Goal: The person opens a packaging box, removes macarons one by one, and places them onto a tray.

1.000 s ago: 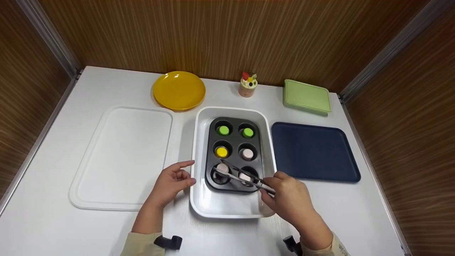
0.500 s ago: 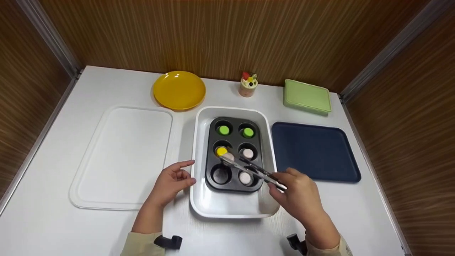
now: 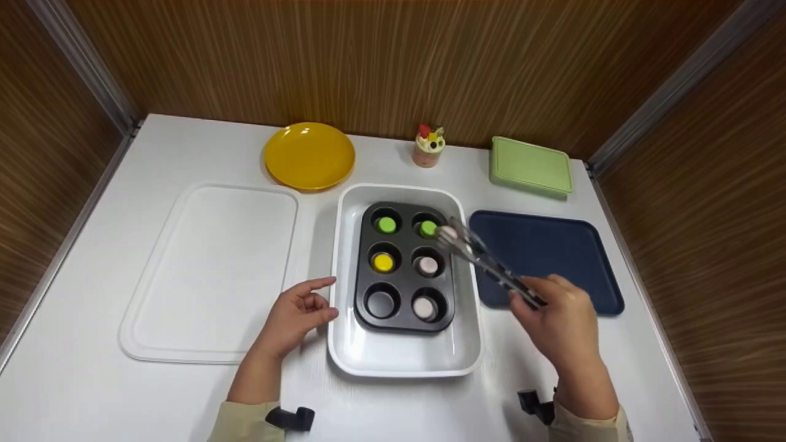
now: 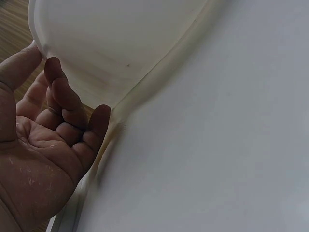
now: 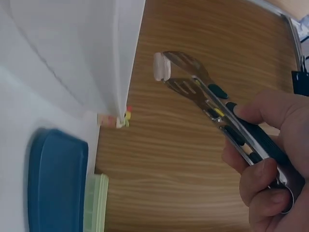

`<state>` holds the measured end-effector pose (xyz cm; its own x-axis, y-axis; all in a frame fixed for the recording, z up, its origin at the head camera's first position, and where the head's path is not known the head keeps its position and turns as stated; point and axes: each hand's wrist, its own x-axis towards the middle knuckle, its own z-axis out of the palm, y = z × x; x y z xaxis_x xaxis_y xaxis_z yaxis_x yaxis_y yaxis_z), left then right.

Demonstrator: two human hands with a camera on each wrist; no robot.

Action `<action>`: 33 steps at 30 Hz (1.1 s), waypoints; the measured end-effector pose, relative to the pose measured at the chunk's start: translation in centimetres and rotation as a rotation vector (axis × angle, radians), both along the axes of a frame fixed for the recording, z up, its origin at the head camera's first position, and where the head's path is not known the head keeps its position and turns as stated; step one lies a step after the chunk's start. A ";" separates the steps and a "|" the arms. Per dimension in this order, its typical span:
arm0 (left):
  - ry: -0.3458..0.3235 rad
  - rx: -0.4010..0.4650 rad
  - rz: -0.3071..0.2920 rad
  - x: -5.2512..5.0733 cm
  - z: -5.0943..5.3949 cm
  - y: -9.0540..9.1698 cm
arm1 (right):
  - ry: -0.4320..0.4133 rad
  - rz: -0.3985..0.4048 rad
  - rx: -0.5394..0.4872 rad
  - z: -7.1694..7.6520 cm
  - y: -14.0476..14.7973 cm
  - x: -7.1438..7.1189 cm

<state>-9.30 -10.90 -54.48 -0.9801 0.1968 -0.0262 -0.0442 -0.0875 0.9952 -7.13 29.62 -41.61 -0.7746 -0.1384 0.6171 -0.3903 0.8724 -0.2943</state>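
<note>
My right hand [image 3: 562, 319] grips metal tongs [image 3: 498, 270] with dark handle grips. Their tips pinch a pale pink macaron [image 5: 162, 66] in the air, over the right rim of the white bin [image 3: 393, 362]. Inside the bin lies a dark muffin tin [image 3: 405, 285]. Its back cups hold two green macarons [image 3: 386, 225]; the middle row has a yellow macaron [image 3: 383, 263] on the left and a pale pink one on the right. Another pale pink macaron [image 3: 424, 308] sits front right, and the front left cup is bare. My left hand [image 3: 301, 313] touches the bin's left side with finger and thumb.
To the right lies a dark blue tray [image 3: 546, 264], with a green lidded box [image 3: 531, 166] behind it. A white lid-like tray [image 3: 215, 270] is on the left. A yellow plate [image 3: 310, 156] and a dessert cup [image 3: 428, 147] stand at the back.
The tongs have lifted the pale pink macaron from the front left cup and carried it up, right and back toward the blue tray. My left hand has stayed in place.
</note>
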 end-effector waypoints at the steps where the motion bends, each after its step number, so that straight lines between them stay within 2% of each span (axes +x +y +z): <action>1: 0.002 0.000 -0.001 0.0 0.0 0.0 | -0.003 -0.027 -0.005 0.0 0.2 -0.1; 9: 0.004 0.010 -0.002 0.0 -0.1 -0.1 | -0.095 -0.221 -0.075 0.0 1.4 -1.2; 14: 0.009 0.016 -0.004 0.0 -0.1 -0.1 | -0.141 -0.297 -0.108 -0.6 2.0 -2.0; 17: 0.016 0.027 -0.008 0.0 -0.1 -0.1 | -0.173 -0.326 -0.111 -1.2 2.4 -2.5; 26: 0.026 0.039 -0.017 -0.1 -0.2 -0.1 | -0.347 -0.376 -0.100 -3.0 3.6 -4.1; 33: 0.022 0.030 -0.015 -0.1 -0.2 -0.1 | -0.398 -0.370 -0.102 -4.4 4.3 -5.5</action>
<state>-9.42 -10.96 -54.70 -0.9774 0.2114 0.0010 -0.0243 -0.1168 0.9929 -12.61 33.96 -46.03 -0.9364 0.2325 0.2627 0.0957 0.8897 -0.4463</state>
